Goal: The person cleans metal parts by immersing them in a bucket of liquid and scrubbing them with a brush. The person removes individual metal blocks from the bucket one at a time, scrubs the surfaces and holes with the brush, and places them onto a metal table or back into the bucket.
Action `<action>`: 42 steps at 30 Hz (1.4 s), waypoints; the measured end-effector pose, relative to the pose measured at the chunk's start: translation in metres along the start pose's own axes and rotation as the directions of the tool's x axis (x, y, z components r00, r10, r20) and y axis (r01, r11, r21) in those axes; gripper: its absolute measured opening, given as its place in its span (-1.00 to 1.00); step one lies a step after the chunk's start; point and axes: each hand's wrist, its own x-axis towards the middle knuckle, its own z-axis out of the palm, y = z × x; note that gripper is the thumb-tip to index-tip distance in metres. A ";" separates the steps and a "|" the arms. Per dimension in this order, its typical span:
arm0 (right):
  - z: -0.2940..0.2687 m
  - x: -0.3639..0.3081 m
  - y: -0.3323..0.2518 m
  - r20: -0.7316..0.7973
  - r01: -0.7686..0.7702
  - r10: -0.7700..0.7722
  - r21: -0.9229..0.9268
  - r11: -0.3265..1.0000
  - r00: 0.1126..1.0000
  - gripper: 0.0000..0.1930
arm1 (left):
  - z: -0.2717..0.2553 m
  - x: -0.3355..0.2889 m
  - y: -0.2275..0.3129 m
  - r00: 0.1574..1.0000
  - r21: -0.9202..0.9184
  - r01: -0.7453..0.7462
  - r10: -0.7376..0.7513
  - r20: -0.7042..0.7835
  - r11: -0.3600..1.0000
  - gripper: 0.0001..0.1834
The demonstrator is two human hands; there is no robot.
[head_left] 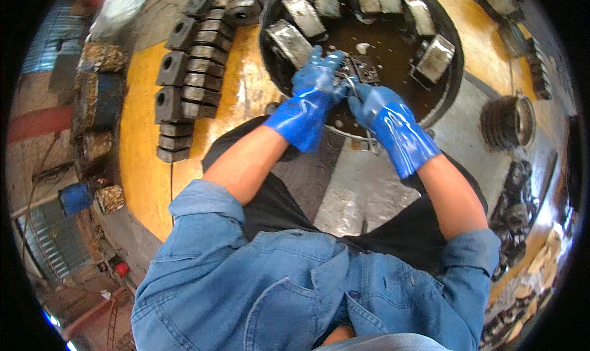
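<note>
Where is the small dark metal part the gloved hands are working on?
In the head view, top centre: the small dark metal part sits between the left hand and right hand, above the round black basin of dark liquid.

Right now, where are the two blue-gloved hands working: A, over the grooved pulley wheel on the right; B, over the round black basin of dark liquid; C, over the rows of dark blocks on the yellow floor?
B: the left hand and right hand meet on a small metal part above the round black basin, apart from the dark blocks and pulley wheel.
</note>
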 end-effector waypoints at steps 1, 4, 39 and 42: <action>-0.003 -0.003 -0.005 0.004 0.008 -0.008 -0.034 0.999 1.000 -0.71 | 0.002 0.003 0.001 0.999 -0.030 0.018 -0.019 -0.028 0.999 -0.26; -0.008 -0.005 -0.017 0.071 -0.014 0.020 -0.082 0.997 0.997 -0.67 | 0.011 0.003 0.006 0.987 -0.066 0.064 -0.073 -0.146 0.996 -0.49; -0.036 -0.026 0.037 0.175 -0.328 0.294 0.705 0.629 0.940 -0.68 | -0.025 0.020 0.023 0.941 -0.581 0.335 -0.242 0.235 0.742 0.13; -0.048 -0.023 0.038 0.227 -0.391 0.323 0.628 0.672 0.919 -0.67 | -0.037 0.021 0.006 0.960 -0.275 0.167 -0.092 0.266 0.947 0.32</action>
